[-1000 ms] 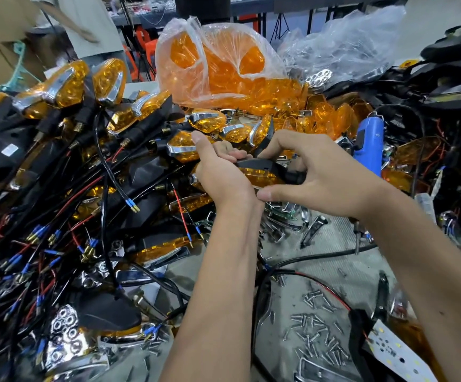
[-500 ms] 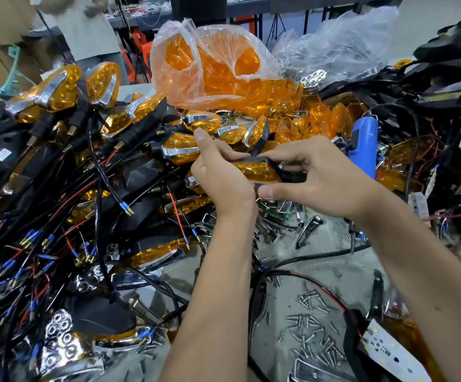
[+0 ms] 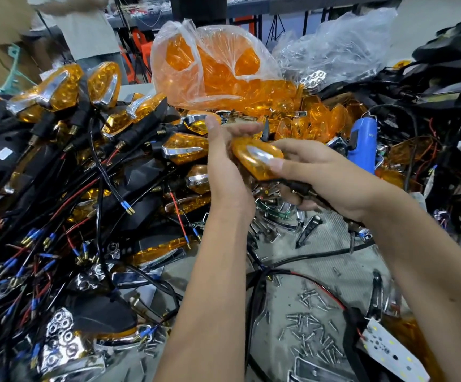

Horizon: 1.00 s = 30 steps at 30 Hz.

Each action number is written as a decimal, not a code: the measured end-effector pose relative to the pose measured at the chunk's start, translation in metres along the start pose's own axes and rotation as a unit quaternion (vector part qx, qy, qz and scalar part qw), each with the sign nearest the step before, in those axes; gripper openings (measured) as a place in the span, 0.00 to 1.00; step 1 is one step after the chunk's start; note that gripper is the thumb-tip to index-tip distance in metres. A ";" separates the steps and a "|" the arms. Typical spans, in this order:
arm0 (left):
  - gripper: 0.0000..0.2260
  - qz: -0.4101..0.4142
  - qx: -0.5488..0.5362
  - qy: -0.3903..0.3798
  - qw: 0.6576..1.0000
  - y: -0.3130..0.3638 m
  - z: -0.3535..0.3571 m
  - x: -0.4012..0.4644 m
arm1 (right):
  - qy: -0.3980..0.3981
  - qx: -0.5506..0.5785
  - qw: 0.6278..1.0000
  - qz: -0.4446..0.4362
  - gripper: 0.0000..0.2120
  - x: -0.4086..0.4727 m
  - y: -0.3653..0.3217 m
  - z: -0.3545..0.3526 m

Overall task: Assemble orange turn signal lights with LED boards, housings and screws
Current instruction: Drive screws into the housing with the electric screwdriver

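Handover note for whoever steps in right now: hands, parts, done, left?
Right hand grips the signal light by its black stem, thumb on the lens. Left hand is open, fingers straight beside the lens.
Screws lie loose on the mat, LED board at lower right, blue driver behind the right hand.
Done: lens sits on the housing. Screws in it: cannot tell.
Left: check it, add to the finished pile, start the next.
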State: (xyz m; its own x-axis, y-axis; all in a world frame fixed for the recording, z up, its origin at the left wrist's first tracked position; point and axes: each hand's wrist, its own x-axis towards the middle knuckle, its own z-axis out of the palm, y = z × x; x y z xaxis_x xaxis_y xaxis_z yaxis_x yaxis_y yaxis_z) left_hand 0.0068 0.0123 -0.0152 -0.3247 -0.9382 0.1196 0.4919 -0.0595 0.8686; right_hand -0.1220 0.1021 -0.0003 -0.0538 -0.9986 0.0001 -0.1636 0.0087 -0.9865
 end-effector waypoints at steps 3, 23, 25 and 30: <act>0.34 -0.018 -0.047 -0.021 0.999 0.000 -0.001 -0.001 | -0.045 0.057 0.997 0.008 0.19 -0.002 -0.005 -0.002; 0.21 -0.023 0.053 0.009 0.998 -0.002 0.008 -0.002 | 0.039 0.004 0.999 0.008 0.14 0.003 -0.001 -0.004; 0.15 -0.034 0.085 -0.016 0.996 -0.003 0.002 -0.001 | 0.100 -0.036 0.994 -0.034 0.13 0.004 -0.002 -0.008; 0.19 -0.018 0.034 -0.067 0.997 0.000 -0.007 -0.001 | 0.165 -0.068 0.978 -0.109 0.16 0.005 -0.003 -0.013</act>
State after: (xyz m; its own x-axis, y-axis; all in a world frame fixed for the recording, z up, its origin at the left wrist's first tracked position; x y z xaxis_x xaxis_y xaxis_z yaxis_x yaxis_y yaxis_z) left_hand 0.0131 0.0111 -0.0191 -0.4490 -0.8814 0.1469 0.4237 -0.0652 0.9035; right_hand -0.1349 0.0980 0.0053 -0.3149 -0.9059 0.2830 -0.3343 -0.1732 -0.9264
